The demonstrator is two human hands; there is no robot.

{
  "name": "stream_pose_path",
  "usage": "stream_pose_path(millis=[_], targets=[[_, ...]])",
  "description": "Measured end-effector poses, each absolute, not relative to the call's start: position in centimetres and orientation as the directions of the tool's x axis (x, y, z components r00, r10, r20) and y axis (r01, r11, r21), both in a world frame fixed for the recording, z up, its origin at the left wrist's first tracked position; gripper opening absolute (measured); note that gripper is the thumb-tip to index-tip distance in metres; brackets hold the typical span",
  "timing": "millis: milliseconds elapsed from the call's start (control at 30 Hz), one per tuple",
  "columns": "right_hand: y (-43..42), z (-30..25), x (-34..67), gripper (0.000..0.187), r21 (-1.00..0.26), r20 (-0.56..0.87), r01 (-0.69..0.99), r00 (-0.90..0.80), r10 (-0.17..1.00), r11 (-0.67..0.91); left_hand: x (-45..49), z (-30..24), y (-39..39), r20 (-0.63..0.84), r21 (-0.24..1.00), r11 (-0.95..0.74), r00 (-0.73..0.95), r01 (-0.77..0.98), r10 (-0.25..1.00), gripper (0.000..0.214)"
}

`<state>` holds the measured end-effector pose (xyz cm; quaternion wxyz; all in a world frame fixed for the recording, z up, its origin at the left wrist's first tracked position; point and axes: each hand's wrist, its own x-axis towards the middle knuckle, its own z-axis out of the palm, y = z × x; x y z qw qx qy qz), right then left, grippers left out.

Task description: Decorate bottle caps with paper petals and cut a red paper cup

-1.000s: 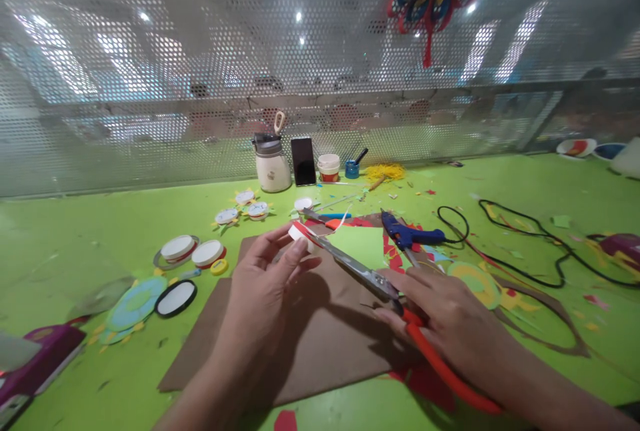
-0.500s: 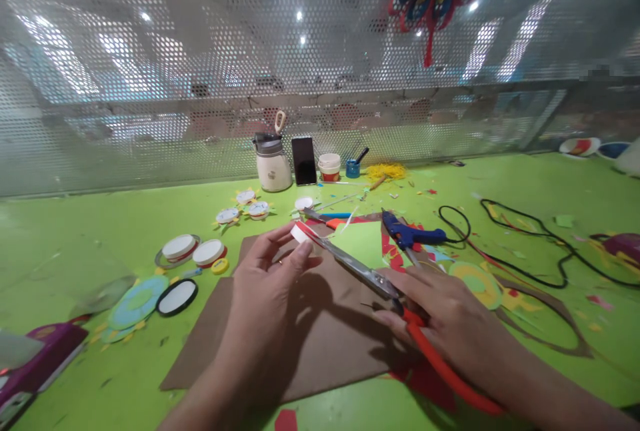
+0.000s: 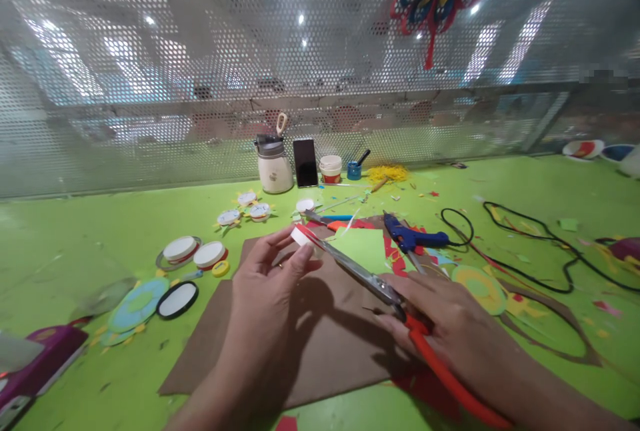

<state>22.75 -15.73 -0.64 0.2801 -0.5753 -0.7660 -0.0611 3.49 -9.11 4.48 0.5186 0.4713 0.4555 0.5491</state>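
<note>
My left hand [image 3: 267, 298] pinches a small white and red paper piece [image 3: 301, 236] above a brown cardboard sheet [image 3: 310, 344]. My right hand [image 3: 450, 331] grips the orange handles of a pair of scissors [image 3: 370, 279]. The steel blades point up and left and meet the paper piece at their tips. A light green paper sheet [image 3: 363, 248] lies just behind the blades.
A blue glue gun [image 3: 413, 238] with a black cable [image 3: 525, 244] lies to the right on the green table [image 3: 75, 244]. White lids [image 3: 195, 251] and paper rings sit left. A jar [image 3: 273, 168], phone [image 3: 305, 162] and small pots stand by the perforated metal wall [image 3: 200, 84].
Both hands keep their hold and have hardly moved. The view has shifted slightly.
</note>
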Motion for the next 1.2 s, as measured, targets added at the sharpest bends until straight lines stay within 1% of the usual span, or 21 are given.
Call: stream_pose_path(millis=[100,200,333,533,700,800,967,1067,1200], targets=[[-15.8,-0.7,22.8,0.027,-0.21,0.514,0.917,-0.192,0.836,0.34,3.0,3.9,-8.2,-0.01,0.991,0.012,0.014,-0.136,1.0,0.038],[-15.9,-0.9,22.9,0.029,-0.207,0.501,0.92,-0.191,0.844,0.332,2.8,3.5,-7.8,-0.012,0.993,0.014,0.016,-0.116,1.0,0.04],[-15.9,-1.1,22.9,0.029,-0.212,0.484,0.922,-0.188,0.855,0.323,2.8,3.4,-7.6,0.004,0.995,-0.003,0.015,-0.097,1.0,0.042],[-15.8,-1.0,22.6,0.027,-0.223,0.51,0.922,-0.166,0.844,0.316,3.0,3.5,-8.1,0.018,0.993,-0.02,-0.014,-0.112,1.0,0.042],[-15.8,-0.9,22.5,0.026,-0.229,0.514,0.921,-0.161,0.843,0.315,3.8,4.4,-9.6,0.103,0.992,-0.107,-0.064,-0.065,0.993,0.038],[-15.9,-1.0,22.7,0.028,-0.22,0.511,0.924,-0.164,0.844,0.313,4.0,4.8,-10.0,0.126,0.99,-0.131,-0.077,-0.061,0.989,0.034],[-16.0,-1.3,22.9,0.031,-0.19,0.474,0.933,-0.184,0.861,0.305,4.0,4.7,-9.9,0.124,0.989,-0.13,-0.083,-0.075,0.989,0.033],[-16.0,-1.4,22.8,0.032,-0.203,0.464,0.93,-0.183,0.866,0.305,4.0,4.7,-10.0,0.123,0.989,-0.129,-0.087,-0.068,0.989,0.034],[-15.9,-1.0,22.6,0.029,-0.223,0.486,0.914,-0.196,0.852,0.338,3.9,4.7,-10.0,0.146,0.989,-0.147,-0.059,-0.013,0.988,0.038]])
